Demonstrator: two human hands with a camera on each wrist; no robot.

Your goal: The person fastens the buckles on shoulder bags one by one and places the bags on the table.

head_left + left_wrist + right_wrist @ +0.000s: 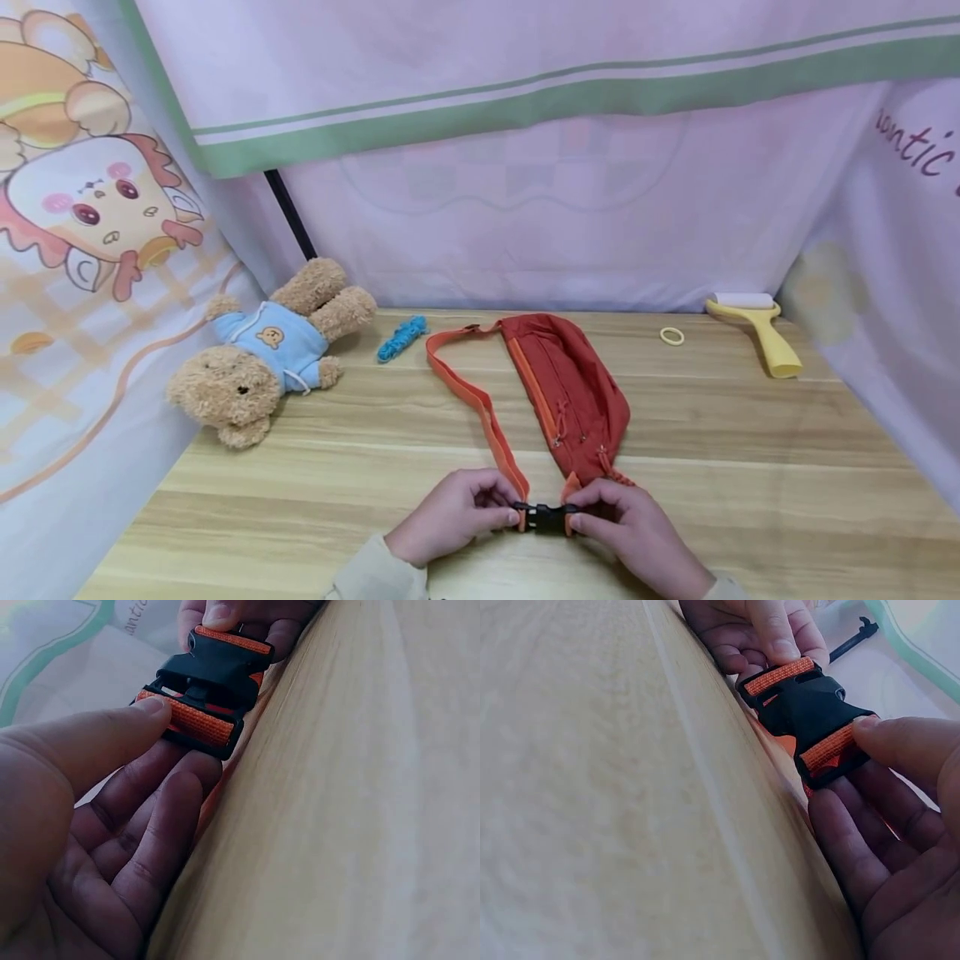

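On the near side of the desk (712, 450), the left hand (459, 515) reaches in from the left and the right hand (633, 527) from the right, facing each other. The left fingers pinch one end of a black side-release buckle (550, 518), thumb on the orange webbing; the right fingers pinch the other end likewise. Its halves are fitted together; whether fully latched, I cannot tell.

Just beyond lies a red waist bag (570, 392), its orange strap (472, 392) looping out on the left. Left of that, a teddy bear (292, 350) in a blue hoodie lies on the desk, with a bundled blue cord (402, 338) between bear and strap. Far right are a cream ring (672, 336) and a yellow-handled lint roller (765, 333); behind everything hangs a green-striped curtain (525, 233).
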